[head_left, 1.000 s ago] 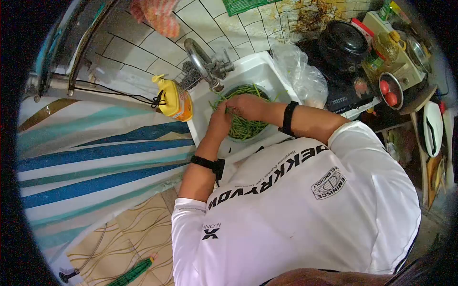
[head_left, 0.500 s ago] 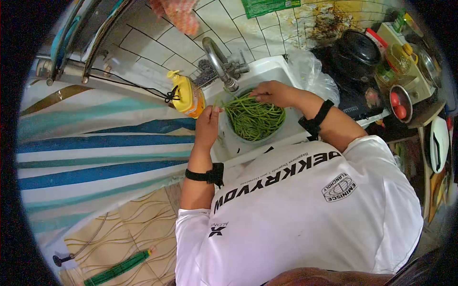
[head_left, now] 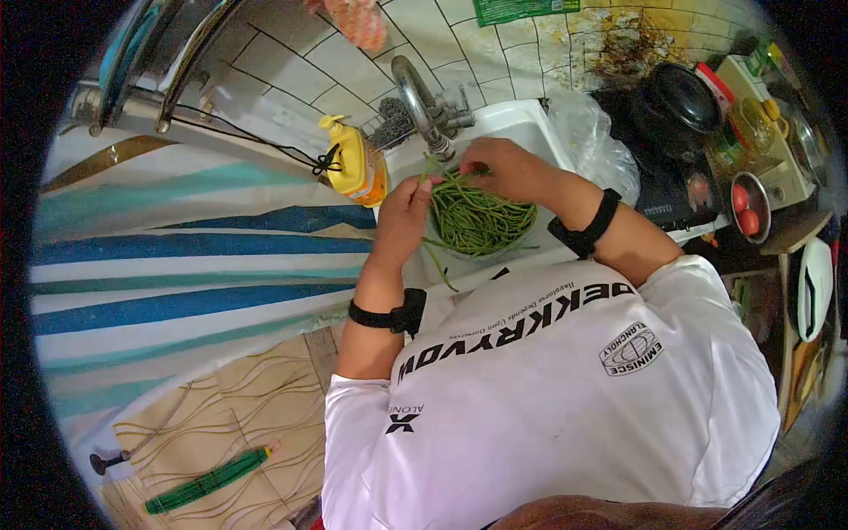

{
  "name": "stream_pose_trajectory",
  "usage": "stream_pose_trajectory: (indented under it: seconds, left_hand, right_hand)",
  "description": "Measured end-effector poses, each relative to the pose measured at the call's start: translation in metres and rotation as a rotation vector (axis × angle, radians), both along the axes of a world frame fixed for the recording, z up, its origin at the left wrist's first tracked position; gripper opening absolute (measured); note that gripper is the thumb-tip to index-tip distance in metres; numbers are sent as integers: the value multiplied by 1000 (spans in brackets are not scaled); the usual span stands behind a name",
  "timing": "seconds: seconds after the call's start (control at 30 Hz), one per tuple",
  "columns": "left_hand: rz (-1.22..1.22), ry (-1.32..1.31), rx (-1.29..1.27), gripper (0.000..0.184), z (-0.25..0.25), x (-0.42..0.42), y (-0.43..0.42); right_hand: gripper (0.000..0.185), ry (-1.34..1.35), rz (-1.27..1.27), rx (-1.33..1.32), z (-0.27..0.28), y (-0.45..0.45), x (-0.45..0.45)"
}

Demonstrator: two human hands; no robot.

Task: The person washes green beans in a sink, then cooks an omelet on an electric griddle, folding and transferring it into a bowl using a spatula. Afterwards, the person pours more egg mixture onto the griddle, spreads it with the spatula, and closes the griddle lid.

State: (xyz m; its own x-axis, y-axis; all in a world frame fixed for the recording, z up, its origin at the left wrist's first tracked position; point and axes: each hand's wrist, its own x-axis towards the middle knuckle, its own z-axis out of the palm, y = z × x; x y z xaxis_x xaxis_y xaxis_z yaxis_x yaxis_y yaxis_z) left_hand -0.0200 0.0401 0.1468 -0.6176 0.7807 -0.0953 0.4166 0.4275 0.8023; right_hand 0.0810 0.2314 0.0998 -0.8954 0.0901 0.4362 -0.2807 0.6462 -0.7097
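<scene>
Wearing a white shirt (head_left: 548,415), broad across the near middle and right. To the left, alongside a blue-and-teal striped sheet (head_left: 203,265), with patterned floor tiles (head_left: 291,380) at near left. Facing a tiled wall (head_left: 327,66) on the far side. Leaning over a white sink (head_left: 526,128) at far middle. At far right, past a crumpled plastic bag (head_left: 596,146) just beside the sink, within view of a black pot (head_left: 689,93). Inside the sink, on a heap of green beans (head_left: 486,212), piled in a bowl (head_left: 505,253). Over the heap's far left side, working with left hand (head_left: 405,216) and right hand (head_left: 503,172), near each other. Left of the sink, beside a yellow bottle (head_left: 353,163); farther off, under a curved faucet (head_left: 411,84). Banded in black at 2 wrists. At far right, near 2 red tomatoes (head_left: 747,221) in a metal bowl (head_left: 761,199). Pinching a single bean (head_left: 429,164) in the left fingers; curled in the right fingers, around what, cannot tell.
</scene>
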Motion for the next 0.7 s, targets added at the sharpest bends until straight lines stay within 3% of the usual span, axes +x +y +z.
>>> stream_pose_trajectory:
  seconds: [0.13,0.2,0.23,0.3,0.33,0.4,0.43,0.5,0.63,0.7]
  left_hand:
    - [39,180,33,29,7,-11,-14]
    - [63,222,16,29,10,-17,-19]
    - [88,202,-6,29,12,-19,-20]
    - [111,180,-29,29,13,-23,-21]
    - [96,191,42,29,12,-26,-22]
    - [79,201,111,29,12,-26,-23]
    - [74,213,150,30,13,-24,-22]
    - [75,222,190,30,12,-24,-23]
    - [17,182,91,30,18,-20,-27]
    - [-2,115,113,31,23,-13,-22]
  right_hand:
    - [18,-254,-126,221,-18,6,2]
    - [22,-505,-13,234,-7,-1,13]
    - [22,-506,-10,231,-6,-3,11]
    - [39,-876,279,394,-5,-8,9]
    - [39,-877,279,391,-14,-4,10]
    - [49,-334,189,426,-25,4,14]
    - [49,-334,189,426,-18,5,11]
    - [49,-267,-7,-325,3,4,3]
    - [34,-90,209,-532,23,-5,-8]
    - [23,-347,221,-320,41,-12,-10]
